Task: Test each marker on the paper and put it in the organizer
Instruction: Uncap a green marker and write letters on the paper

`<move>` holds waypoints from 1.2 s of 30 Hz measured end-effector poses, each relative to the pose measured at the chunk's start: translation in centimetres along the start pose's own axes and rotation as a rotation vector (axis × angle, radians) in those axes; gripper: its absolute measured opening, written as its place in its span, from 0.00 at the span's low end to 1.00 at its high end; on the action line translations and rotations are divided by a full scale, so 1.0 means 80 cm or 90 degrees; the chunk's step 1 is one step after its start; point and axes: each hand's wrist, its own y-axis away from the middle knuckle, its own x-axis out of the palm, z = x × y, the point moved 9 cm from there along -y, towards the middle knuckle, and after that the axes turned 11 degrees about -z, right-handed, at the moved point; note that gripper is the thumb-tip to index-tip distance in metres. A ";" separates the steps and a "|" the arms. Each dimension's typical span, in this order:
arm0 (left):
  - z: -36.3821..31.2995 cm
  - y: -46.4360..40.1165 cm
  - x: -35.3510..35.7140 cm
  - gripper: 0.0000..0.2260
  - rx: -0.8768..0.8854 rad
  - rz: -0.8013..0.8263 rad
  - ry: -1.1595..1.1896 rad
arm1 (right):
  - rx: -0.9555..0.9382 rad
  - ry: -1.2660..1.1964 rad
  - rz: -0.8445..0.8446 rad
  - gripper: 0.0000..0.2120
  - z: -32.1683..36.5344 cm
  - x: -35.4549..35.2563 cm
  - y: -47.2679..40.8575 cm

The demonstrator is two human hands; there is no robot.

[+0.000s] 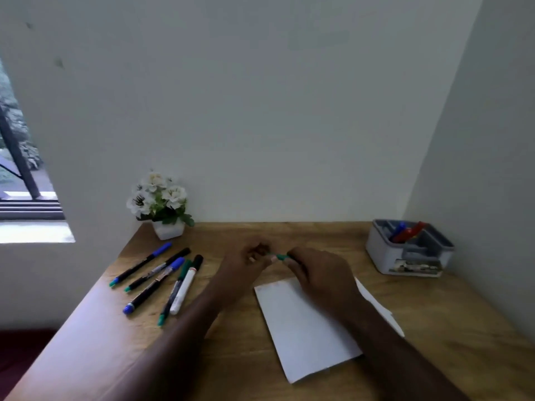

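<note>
From the head camera, both hands meet above the middle of the wooden desk (289, 235), just beyond the far edge of the sheet of paper (304, 328). Between them is a green marker (280, 257), of which only a short green stretch shows; its long axis runs roughly left to right, from one hand to the other. The left hand (246, 263) has its fingers curled at the marker's left end and the right hand (321, 274) has its fingers curled around the right end. The picture is blurred here, so whether the cap is on, coming off or going back on cannot be told; it looks like a pull or push along the marker's length.

The paper lies directly under and nearer than the right hand, tilted a little, with no clear mark readable on it. For testing, the right hand is the closer one: the paper is straight below it.

The grey organizer (409, 247) stands at the far right corner of the desk, well apart from the hands and on the right hand's side. A blue marker (398, 230) and a red marker (411, 231) already lean in its rear compartment.

On the left part of the desk five more markers (157, 276) lie side by side, all slanting from near-left to far-right, near the left hand. A potted white flower (162, 205) stands at the far left corner by the wall.
</note>
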 end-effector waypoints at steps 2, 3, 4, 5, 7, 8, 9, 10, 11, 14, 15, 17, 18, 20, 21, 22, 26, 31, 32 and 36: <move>0.000 0.000 0.002 0.06 0.001 0.012 -0.045 | -0.025 -0.017 0.026 0.21 -0.001 0.011 -0.005; -0.001 0.001 0.004 0.06 0.008 0.025 -0.055 | -0.026 -0.044 0.058 0.22 -0.001 0.021 -0.006; -0.003 0.001 0.007 0.06 0.022 0.041 -0.065 | -0.031 -0.068 0.078 0.21 0.001 0.027 -0.007; -0.006 0.002 0.009 0.07 0.041 0.057 -0.069 | -0.037 -0.084 0.081 0.19 0.004 0.029 -0.008; -0.008 0.004 0.012 0.09 0.067 0.081 -0.062 | -0.063 -0.079 0.057 0.15 0.007 0.026 -0.006; -0.008 0.005 0.012 0.10 0.074 0.091 -0.064 | -0.078 -0.057 0.041 0.15 0.008 0.020 -0.005; -0.009 0.005 0.012 0.10 0.077 0.104 -0.069 | -0.088 -0.024 0.033 0.17 0.007 0.014 -0.005; -0.009 0.005 0.014 0.09 0.080 0.117 -0.075 | -0.089 -0.001 0.034 0.18 0.004 0.012 -0.006; -0.010 0.005 0.015 0.09 0.084 0.125 -0.078 | -0.077 0.007 0.051 0.19 0.000 0.012 -0.008; -0.003 0.005 0.018 0.06 0.067 0.122 -0.087 | -0.013 -0.037 0.077 0.17 -0.013 0.004 -0.011; 0.002 0.004 0.016 0.05 0.053 0.110 -0.088 | 0.010 -0.067 0.055 0.15 -0.019 -0.007 -0.012; 0.015 0.001 0.009 0.07 0.028 0.078 -0.096 | 0.046 -0.134 0.005 0.15 -0.038 -0.027 -0.014; 0.022 -0.001 0.005 0.06 0.016 0.066 -0.111 | 0.063 -0.184 -0.023 0.19 -0.046 -0.036 -0.014; 0.031 -0.003 0.003 0.04 0.001 0.067 -0.148 | 0.137 -0.331 -0.075 0.21 -0.064 -0.047 -0.010; 0.034 -0.002 0.006 0.04 0.005 0.079 -0.165 | 0.200 -0.423 -0.092 0.18 -0.072 -0.047 -0.007; 0.036 -0.001 0.010 0.05 0.011 0.092 -0.181 | 0.268 -0.524 -0.100 0.16 -0.076 -0.044 -0.003; 0.045 -0.002 0.016 0.07 0.005 0.116 -0.225 | 0.400 -0.796 -0.035 0.14 -0.072 -0.021 0.007; 0.050 -0.001 0.021 0.07 0.005 0.142 -0.254 | 0.312 -0.620 -0.047 0.09 -0.069 -0.017 0.017; 0.051 -0.001 0.021 0.07 0.001 0.143 -0.260 | 0.347 -0.595 -0.036 0.15 -0.072 -0.010 0.023; 0.050 0.002 0.023 0.06 0.019 0.135 -0.295 | 0.503 -0.528 -0.010 0.21 -0.078 0.010 0.039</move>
